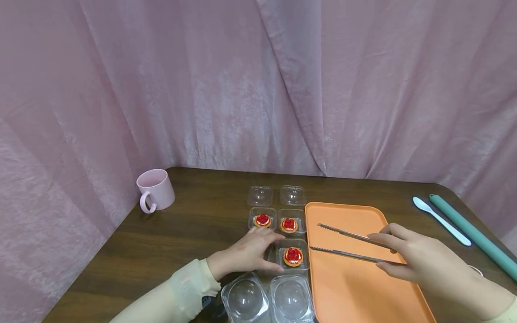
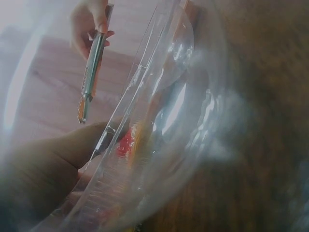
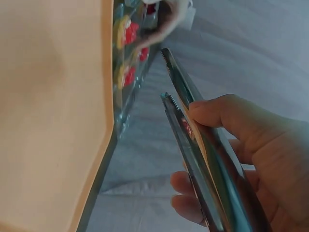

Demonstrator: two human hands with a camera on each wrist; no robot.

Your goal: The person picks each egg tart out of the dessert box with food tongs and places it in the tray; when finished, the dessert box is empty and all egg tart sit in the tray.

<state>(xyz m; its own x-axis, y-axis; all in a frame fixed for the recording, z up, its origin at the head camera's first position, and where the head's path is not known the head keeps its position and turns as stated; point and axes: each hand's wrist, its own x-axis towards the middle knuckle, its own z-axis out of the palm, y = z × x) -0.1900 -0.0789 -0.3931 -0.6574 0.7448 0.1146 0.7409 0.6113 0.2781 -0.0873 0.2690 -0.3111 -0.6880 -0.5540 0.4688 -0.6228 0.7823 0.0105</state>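
Observation:
In the head view my left hand reaches to the left side of a clear plastic box, thumb near its front edge and fingers near its back edge. A red-topped tart sits in that box. The left wrist view shows the thumb against clear plastic, much of it blurred. My right hand grips metal tongs over the orange tray. The tongs' arms stand apart with nothing between them. Two more tarts lie in boxes behind the left hand.
Clear lids stand open behind the rear boxes. Two clear box parts lie at the front. A pink mug stands at left; a pale-blue spatula and a green rod lie at right. Pink curtains hang behind the table.

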